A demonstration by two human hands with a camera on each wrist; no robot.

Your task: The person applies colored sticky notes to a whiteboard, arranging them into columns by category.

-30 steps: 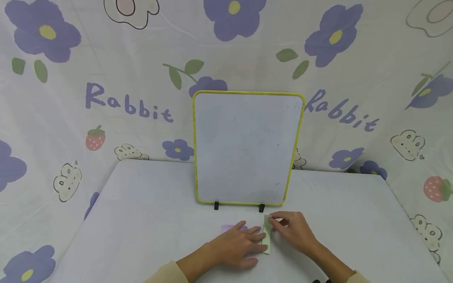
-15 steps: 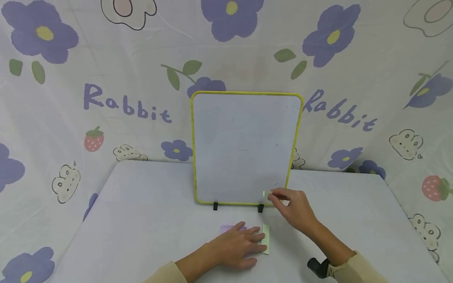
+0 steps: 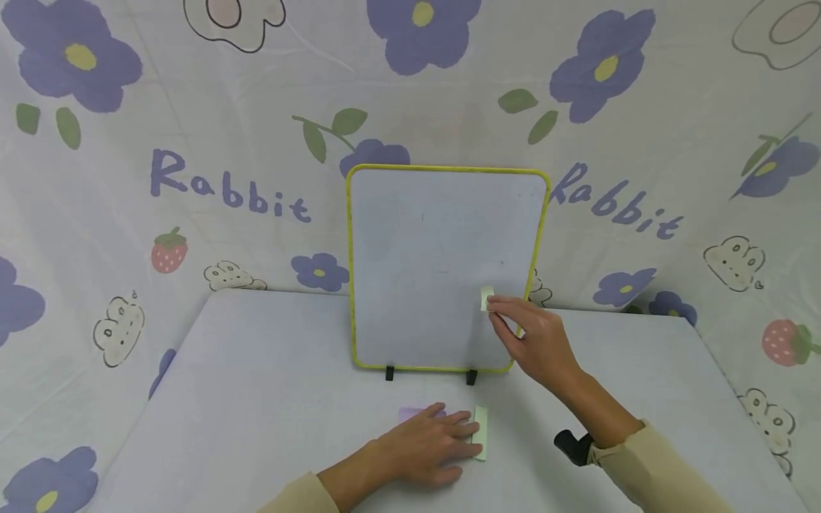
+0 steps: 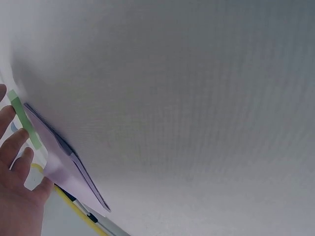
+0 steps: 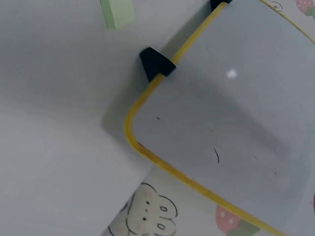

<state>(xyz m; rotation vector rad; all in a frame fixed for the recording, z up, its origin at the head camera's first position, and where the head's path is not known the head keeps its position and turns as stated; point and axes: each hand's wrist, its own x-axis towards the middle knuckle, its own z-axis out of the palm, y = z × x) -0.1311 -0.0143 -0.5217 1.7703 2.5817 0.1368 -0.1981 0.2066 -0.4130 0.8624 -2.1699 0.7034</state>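
Note:
My right hand [image 3: 537, 340] pinches a small pale green sticky note [image 3: 485, 296] between thumb and index finger, in front of the whiteboard [image 3: 423, 242]. Whether the note touches the board cannot be told. On the table, my left hand [image 3: 425, 447] lies with fingers spread over a narrow green sticky note pad [image 3: 481, 419] and a purple pad [image 3: 409, 414], which it mostly hides. In the left wrist view, fingertips touch the green pad [image 4: 25, 122], with the purple pad [image 4: 69, 172] beside it. The right wrist view shows the green pad [image 5: 119, 13] but not the hand.
The yellow-framed whiteboard stands upright on black feet [image 3: 471, 377] at the table's [image 3: 276, 385] middle. A flower-printed cloth [image 3: 244, 107] hangs behind and at the sides. A black object [image 3: 573, 447] sits at the right sleeve.
My right hand has lifted the green sticky note away from the pad and carried it up in front of the board's lower right. The left hand has stayed in place.

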